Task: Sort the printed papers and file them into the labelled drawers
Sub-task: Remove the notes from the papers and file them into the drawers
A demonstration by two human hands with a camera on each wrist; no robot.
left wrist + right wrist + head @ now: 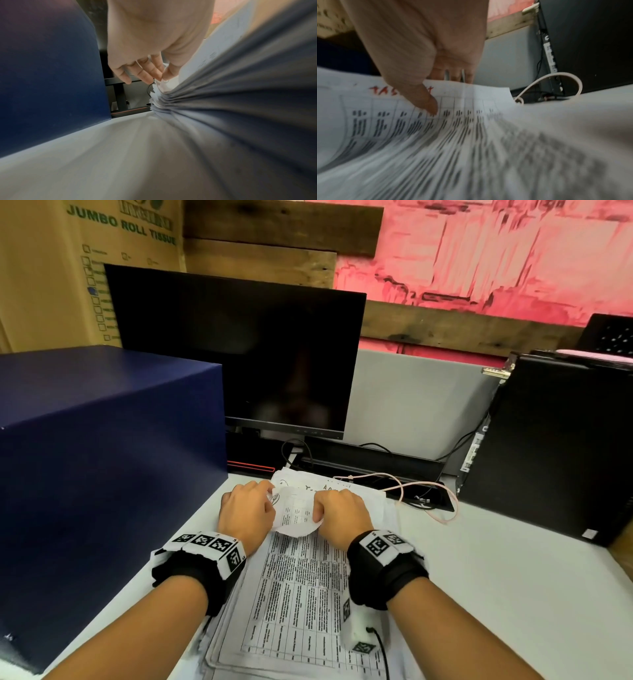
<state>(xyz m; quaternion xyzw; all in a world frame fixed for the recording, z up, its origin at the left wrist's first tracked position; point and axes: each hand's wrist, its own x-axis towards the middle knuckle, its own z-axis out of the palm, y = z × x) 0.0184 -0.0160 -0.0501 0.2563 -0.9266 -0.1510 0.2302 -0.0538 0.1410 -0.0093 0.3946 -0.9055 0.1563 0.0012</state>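
Desk [496,577]: both hands lift top sheet's [296,513] far edge.

An office workstation: a dark monitor [236,354] stands at the far edge, a computer tower [555,446] right, partition panel [418,402] behind.

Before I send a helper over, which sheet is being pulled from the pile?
In front of the dark monitor lies a paper stack. The lifted sheet curls up at its far end, pinched between left hand and right hand; its neighbours lie flat.
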